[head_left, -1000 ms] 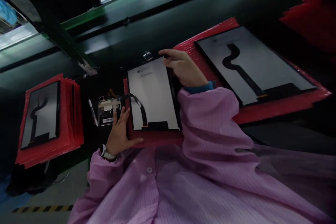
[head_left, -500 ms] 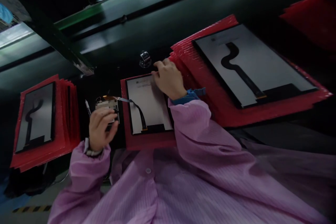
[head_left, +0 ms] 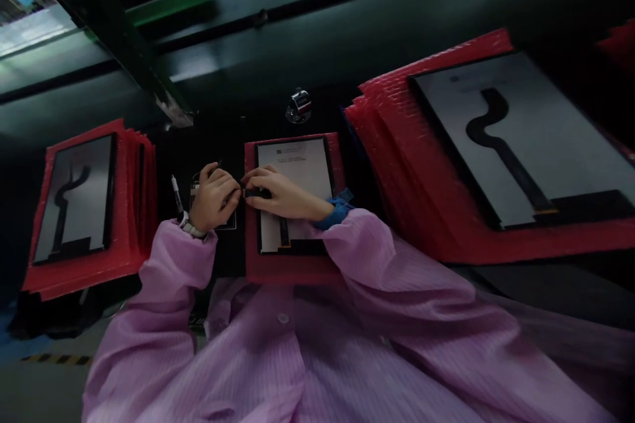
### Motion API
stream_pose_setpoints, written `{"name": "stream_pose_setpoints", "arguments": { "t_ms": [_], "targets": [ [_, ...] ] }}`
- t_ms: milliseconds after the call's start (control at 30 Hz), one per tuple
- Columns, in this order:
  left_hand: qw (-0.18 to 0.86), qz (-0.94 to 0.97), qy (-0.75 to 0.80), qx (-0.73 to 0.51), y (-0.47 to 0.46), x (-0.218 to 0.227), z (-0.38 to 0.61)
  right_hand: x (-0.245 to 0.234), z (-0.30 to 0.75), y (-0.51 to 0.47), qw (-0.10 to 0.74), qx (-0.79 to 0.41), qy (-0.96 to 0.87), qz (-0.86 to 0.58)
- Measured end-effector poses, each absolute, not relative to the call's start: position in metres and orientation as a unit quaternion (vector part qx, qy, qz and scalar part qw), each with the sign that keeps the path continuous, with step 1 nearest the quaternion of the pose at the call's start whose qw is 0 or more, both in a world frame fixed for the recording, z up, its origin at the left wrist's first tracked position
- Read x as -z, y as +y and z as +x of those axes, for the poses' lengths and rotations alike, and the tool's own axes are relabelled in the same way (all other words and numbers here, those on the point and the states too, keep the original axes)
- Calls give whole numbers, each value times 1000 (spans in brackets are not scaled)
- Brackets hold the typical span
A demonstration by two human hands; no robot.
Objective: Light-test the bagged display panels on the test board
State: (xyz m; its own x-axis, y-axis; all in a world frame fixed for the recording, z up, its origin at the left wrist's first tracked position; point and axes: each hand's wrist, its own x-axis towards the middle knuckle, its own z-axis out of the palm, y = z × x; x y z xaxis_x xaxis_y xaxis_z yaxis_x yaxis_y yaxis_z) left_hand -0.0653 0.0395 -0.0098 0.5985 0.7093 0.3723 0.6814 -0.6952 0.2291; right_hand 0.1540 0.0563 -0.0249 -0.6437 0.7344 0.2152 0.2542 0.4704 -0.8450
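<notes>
An LCD panel (head_left: 305, 175), white-backed with a black edge, lies in front of me on a red bubble-wrap sheet (head_left: 278, 269). My right hand (head_left: 285, 193) reaches over it, thumb and fingers closed on the panel's black flex cable (head_left: 258, 193). The cable's lower end (head_left: 284, 232) shows below that hand. Fingertip to fingertip with it, my left hand (head_left: 215, 197) is pinched closed at the cable's end; what it grips is hidden. Beneath the left hand sits a small circuit board (head_left: 195, 186), mostly covered.
To the left, another panel (head_left: 74, 198) lies on a stack of red bubble sheets (head_left: 139, 211). At right a larger-looking panel (head_left: 516, 145) tops a red stack (head_left: 411, 178). A white pen (head_left: 176, 193) and a shiny metal tally counter (head_left: 299, 106) lie on the black bench.
My right hand has left the panel's upper edge and come down left to the flex cable. My left hand has moved right and closed its fingers beside it. The view has shifted slightly.
</notes>
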Motion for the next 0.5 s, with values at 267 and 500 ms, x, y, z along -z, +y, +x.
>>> {"name": "stream_pose_setpoints", "arguments": {
  "t_ms": [267, 500],
  "targets": [
    [81, 886, 411, -200, 39, 10, -57, 32, 146, 52, 315, -388, -797, -339],
    [89, 883, 419, -190, 37, 10, -55, 35, 147, 53, 305, -382, -805, -336]
  ]
}}
